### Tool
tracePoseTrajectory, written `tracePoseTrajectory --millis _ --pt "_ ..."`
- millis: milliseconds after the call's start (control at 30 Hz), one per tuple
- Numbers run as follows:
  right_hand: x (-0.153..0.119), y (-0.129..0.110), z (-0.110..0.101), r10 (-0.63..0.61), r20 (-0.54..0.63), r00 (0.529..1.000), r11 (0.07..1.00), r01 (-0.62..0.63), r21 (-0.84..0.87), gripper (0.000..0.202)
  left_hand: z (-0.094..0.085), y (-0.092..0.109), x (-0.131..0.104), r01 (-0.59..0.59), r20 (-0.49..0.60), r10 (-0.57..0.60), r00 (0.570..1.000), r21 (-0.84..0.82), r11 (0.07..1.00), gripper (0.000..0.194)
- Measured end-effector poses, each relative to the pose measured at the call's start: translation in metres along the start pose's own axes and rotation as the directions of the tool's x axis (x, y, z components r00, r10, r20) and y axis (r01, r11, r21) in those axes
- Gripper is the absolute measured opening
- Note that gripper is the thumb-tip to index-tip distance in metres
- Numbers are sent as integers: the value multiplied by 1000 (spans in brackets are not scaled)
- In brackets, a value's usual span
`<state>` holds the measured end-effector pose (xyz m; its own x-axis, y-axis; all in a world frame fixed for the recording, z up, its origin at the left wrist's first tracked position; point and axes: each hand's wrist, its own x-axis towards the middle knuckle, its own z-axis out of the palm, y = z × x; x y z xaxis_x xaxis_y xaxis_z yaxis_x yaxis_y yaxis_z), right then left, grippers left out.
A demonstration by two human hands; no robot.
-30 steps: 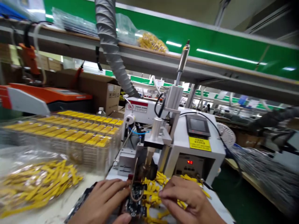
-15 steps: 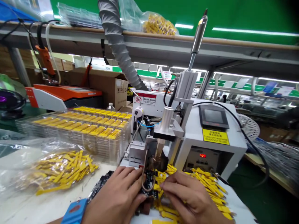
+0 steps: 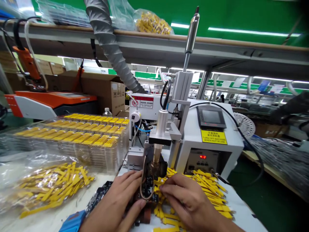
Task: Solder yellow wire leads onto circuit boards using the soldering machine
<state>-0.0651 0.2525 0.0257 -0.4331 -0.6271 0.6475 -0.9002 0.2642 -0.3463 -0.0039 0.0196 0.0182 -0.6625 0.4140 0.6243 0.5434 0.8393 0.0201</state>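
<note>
Our right hand [image 3: 190,198] sits nearer board [image 3: 149,185] now, pinches yellow strip [image 3: 156,188]; left hand [image 3: 116,201] spread over board. Strip likely light, bendy; grip edges.

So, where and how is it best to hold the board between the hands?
I think by the left edge of the board, coming from the left: the machine rises at its far end, and yellow strips crowd its right side.
</note>
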Motion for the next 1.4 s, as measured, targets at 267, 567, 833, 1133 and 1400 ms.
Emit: tracePoseTrajectory --millis 267,567,833,1133,1400 --pt "-8 9 3 47 78 996 998 -44 -41 26 3 0 -1 -56 5 56 998 53 997 41" --pt "-5 8 0 22 141 990 996 -10 -86 35 4 2 2 -90 25 89 996 47 995 35" --pt "-8 8 0 54 166 985 992 -34 -121 36 4 2 0 -100 71 95 993 72 992 39" --pt "-6 6 -2 71 205 976 991 -46 -125 37 0 5 4 -66 109 64 992 14 998 37" --pt "-2 4 -5 -19 208 978 973 66 -223 36 3 5 4 -57 118 60 991 -25 998 41"
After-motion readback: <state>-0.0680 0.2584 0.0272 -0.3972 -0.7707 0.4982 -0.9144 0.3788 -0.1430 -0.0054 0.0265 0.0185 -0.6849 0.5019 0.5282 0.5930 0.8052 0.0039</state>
